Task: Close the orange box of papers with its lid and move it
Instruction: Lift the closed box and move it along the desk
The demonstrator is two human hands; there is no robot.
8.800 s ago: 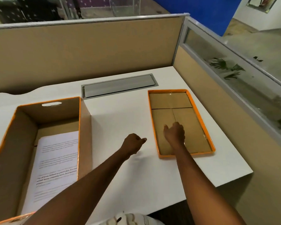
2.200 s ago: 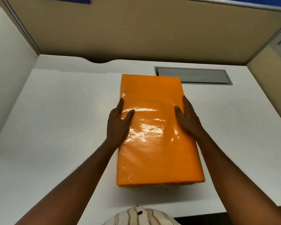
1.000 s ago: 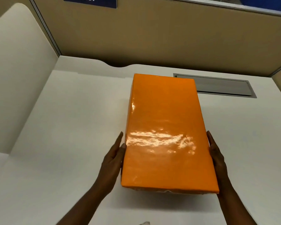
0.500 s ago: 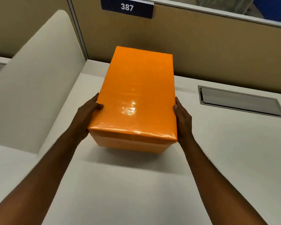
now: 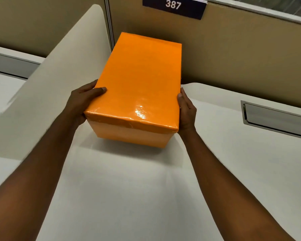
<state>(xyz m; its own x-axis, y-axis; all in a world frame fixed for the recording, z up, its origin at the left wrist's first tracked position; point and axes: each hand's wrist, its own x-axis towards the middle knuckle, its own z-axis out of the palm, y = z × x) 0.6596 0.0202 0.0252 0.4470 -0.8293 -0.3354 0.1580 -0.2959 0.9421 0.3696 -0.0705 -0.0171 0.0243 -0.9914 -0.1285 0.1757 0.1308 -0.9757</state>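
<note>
The orange box [image 5: 132, 136] is closed, with its glossy orange lid [image 5: 141, 80] seated on top, so the papers inside are hidden. I hold it between both hands above the white desk [image 5: 129, 188], a shadow lying beneath it. My left hand [image 5: 82, 101] grips the left side near the front corner, thumb on the lid. My right hand [image 5: 186, 110] presses flat against the right side.
A cream curved divider panel [image 5: 59, 84] rises on the left, close to the box. The tan partition wall [image 5: 233, 58] with a "387" sign [image 5: 173, 6] stands behind. A grey cable tray [image 5: 274, 119] is set in the desk at right, another tray [image 5: 10, 66] at far left.
Since the lid was pressed on, both hands slid to the box's sides and lifted it. Over the last second it moved left and back, toward the divider and partition.
</note>
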